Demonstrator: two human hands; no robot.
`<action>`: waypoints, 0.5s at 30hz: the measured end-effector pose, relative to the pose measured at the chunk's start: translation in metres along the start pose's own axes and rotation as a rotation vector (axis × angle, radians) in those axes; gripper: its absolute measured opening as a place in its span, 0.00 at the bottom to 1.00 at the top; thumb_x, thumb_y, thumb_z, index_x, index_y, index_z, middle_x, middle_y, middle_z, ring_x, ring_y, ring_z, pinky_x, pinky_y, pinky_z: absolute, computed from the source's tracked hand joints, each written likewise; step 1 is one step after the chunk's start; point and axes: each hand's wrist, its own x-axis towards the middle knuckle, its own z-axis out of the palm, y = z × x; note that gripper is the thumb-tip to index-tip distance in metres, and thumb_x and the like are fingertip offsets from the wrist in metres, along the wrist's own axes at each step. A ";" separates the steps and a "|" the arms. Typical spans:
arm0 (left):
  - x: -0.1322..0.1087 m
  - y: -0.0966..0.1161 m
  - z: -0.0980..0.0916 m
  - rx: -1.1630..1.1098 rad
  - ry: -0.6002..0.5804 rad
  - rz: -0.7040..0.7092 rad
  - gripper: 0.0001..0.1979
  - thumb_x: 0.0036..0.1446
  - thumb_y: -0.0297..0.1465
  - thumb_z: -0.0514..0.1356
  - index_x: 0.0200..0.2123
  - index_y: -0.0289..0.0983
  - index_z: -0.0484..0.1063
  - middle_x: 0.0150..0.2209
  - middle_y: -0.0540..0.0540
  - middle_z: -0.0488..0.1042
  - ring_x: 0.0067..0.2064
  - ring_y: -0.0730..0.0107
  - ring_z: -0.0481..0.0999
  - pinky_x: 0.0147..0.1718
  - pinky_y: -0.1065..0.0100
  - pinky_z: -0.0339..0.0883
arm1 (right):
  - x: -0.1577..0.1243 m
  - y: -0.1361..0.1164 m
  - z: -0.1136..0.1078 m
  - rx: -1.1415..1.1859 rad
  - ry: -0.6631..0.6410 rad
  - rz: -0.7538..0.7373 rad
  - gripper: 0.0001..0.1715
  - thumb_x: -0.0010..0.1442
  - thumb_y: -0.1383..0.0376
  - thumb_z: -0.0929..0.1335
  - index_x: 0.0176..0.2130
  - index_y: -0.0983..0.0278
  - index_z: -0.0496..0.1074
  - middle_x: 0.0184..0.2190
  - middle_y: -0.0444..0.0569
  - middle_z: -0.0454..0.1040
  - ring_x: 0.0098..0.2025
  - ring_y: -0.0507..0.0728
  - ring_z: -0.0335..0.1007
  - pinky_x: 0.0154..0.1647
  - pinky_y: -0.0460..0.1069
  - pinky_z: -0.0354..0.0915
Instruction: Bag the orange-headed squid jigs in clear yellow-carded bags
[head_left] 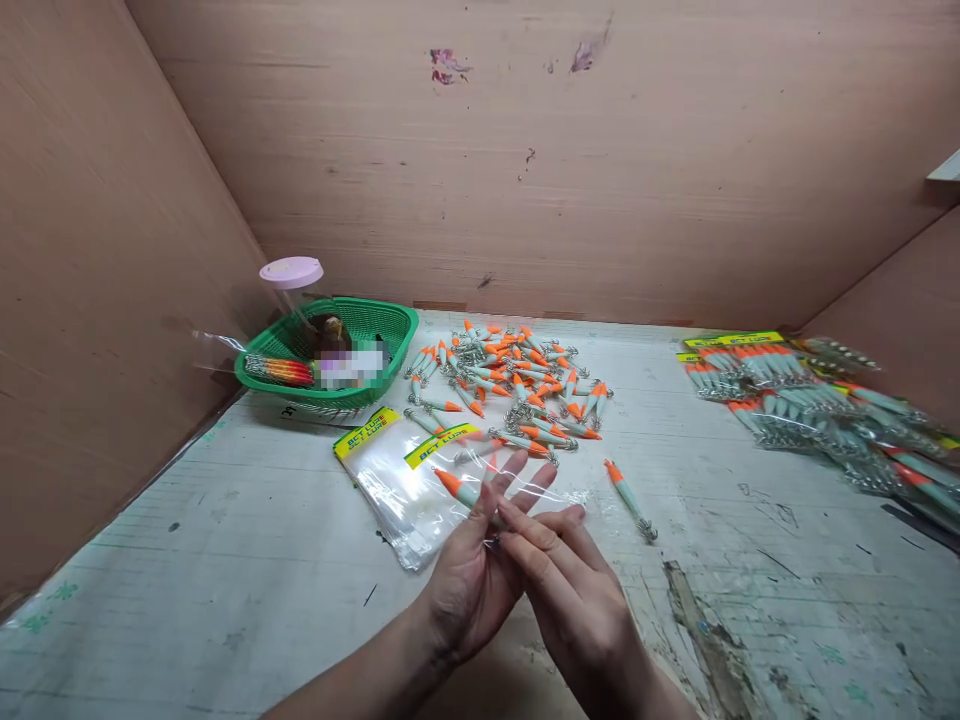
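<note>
Pinching a tapered, pale-green, orange-nosed lure (459,490) in the left hand (466,588), aimed far left, with the right hand (579,592) at its near end, unclear whether gripping too.

lures (517,378) – orange, pale green | basket (403,335) green | lid (291,271) pink | bag header (442,445) – yellow, apparently green-lettered

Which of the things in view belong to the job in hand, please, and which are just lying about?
Job in hand, it seems:
squid jig in the left hand
loose squid jigs
stack of BCT LURE bags
bagged squid jigs at right

Probably just lying about:
green basket
pink-lidded clear container
red-and-yellow bundle in the basket
</note>
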 end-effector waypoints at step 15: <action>0.005 0.002 -0.005 -0.071 -0.012 -0.040 0.23 0.59 0.38 0.58 0.55 0.35 0.67 0.60 0.37 0.65 0.63 0.55 0.58 0.62 0.56 0.51 | 0.003 0.001 -0.034 0.393 0.033 0.600 0.02 0.62 0.67 0.64 0.35 0.62 0.66 0.27 0.44 0.67 0.26 0.50 0.66 0.25 0.44 0.67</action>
